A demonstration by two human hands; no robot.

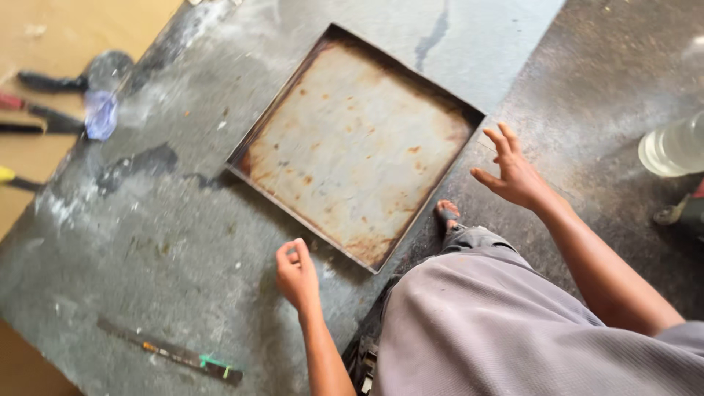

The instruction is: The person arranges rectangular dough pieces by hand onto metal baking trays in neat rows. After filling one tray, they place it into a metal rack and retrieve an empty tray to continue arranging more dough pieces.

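Reaching for a rusty tray on a grey slab

Your two bare hands flank a shallow square metal tray [357,143] that lies flat on a grey, dust-streaked slab [183,242] at floor level. The tray sits turned like a diamond, its near corner pointing toward your knee [477,323], and its rust-spotted bottom holds nothing.

Your left hand [297,275] is loosely curled, fingers drawn in toward the palm with nothing between them as far as can be seen; it hovers just beside the tray's near-left rim, and whether it touches the slab is hard to tell. Your right hand [513,172] is spread wide, grip apart and empty, close to the tray's right corner but not touching it.

Judging by this, neither hand has taken hold: the tray lies untouched and any lifting or shifting is yet to come.

Room is generous on the left, where bare slab runs out to a flat, dark file-like tool with a green mark [172,353], well apart from the tray. Beyond the slab's far-left edge lie several handled tools [44,110] and a blue scrap [100,114], blurred. On the right a clear plastic bottle [675,147] stands well away. A bare foot [446,215] rests just beside the tray's near-right rim, so that side is tighter.
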